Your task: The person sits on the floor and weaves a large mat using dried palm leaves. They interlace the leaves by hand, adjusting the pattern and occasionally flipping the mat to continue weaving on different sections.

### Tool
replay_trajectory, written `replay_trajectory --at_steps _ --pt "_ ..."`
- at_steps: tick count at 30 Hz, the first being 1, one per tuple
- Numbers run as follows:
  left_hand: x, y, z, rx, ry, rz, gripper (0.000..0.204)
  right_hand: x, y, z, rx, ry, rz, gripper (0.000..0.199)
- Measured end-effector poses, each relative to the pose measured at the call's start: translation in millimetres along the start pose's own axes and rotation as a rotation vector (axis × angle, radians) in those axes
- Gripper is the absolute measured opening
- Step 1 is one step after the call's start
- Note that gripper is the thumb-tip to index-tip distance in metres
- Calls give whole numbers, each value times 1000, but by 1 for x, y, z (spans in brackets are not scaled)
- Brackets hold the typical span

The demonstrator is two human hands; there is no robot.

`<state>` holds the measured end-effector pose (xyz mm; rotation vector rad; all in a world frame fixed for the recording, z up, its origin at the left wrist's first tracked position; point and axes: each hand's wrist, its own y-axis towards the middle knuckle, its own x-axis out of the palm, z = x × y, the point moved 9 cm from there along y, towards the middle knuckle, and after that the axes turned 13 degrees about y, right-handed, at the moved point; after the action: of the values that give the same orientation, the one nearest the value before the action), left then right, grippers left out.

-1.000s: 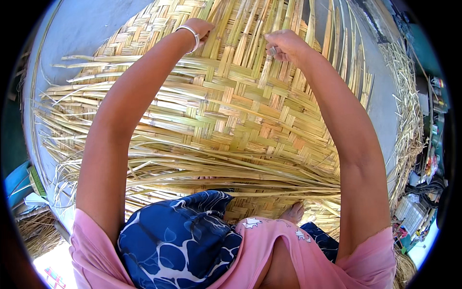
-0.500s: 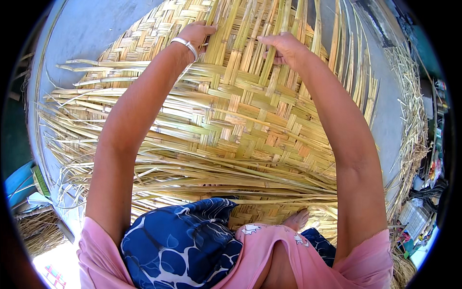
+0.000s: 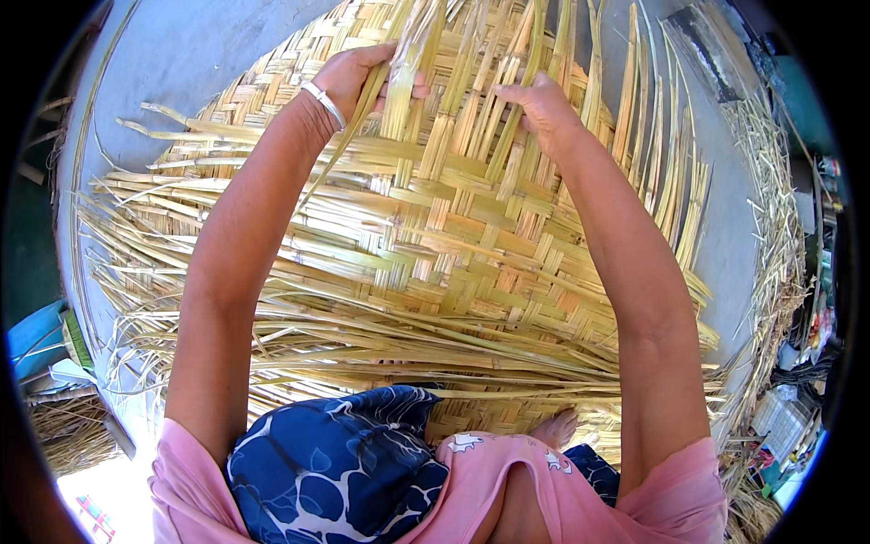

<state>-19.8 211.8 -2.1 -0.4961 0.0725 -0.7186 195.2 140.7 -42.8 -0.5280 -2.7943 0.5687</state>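
Observation:
A large half-woven mat (image 3: 485, 240) of flattened yellow-green reed strips lies before me. My left hand (image 3: 347, 80), with a silver bangle at its wrist, is closed around lengthwise strips (image 3: 400, 109) at the far part of the weave; its fingertips show on their right side. To the right, my right hand (image 3: 551, 116) is closed on another lengthwise strip (image 3: 535, 50), thumb and forefinger at its edge and the other fingers partly hidden beneath. Loose crosswise strips (image 3: 172, 186) stick out at the mat's left.
A thick bundle of loose strips (image 3: 435, 340) lies across the near part of the mat. My bare foot (image 3: 555, 428) rests on the mat. Grey floor (image 3: 217, 59) surrounds it. Straw scraps (image 3: 770, 227) line the right side, with a wire basket (image 3: 781, 419) beyond.
My left hand has moved slightly left, drawing strips up, and one strip now slants down past its wrist. My right hand has shifted a little nearer to me.

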Motion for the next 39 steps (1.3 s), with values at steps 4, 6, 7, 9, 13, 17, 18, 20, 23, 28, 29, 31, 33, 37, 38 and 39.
replay_trajectory --at_steps 4,6,7,9,13,17,18,20,23,28,29,31,33,37,38,39 --pt "18 6 10 -8 -66 -108 29 16 5 -13 64 314 -170 44" --pt "20 12 8 -4 -118 -177 30 25 -4 -22 52 351 -185 40" --pt "28 9 11 18 -144 -218 31 22 -10 -26 33 336 -123 37" --pt "33 4 16 58 -168 -340 41 35 -29 -47 -37 230 -165 37" --pt "47 -1 27 105 -108 -536 52 26 -34 -52 -46 74 -66 41" --pt "54 -1 25 104 -44 -607 60 20 -28 -46 -10 -103 46 47" --pt "54 0 25 104 -29 -611 60 16 -25 -45 -9 -175 94 47" --pt "54 1 25 115 14 -596 59 15 -14 -39 -5 -275 96 45" --pt "54 0 24 112 25 -583 58 16 -14 -28 18 -191 75 42" --pt "52 0 22 107 28 -544 54 22 -11 -20 54 -171 101 38" --pt "51 2 22 105 20 -546 54 23 -11 -22 56 -226 104 37" --pt "50 2 20 108 14 -547 53 27 -8 -22 53 -339 92 39" --pt "50 3 19 103 0 -555 52 28 -4 -22 37 -457 68 43" --pt "50 7 15 93 12 -539 52 26 -7 -22 -61 -128 -1 45" --pt "46 10 12 85 11 -502 50 29 -16 -26 -96 -90 -37 46" --pt "42 13 7 77 11 -466 49 31 -22 -29 -131 -52 -73 47"
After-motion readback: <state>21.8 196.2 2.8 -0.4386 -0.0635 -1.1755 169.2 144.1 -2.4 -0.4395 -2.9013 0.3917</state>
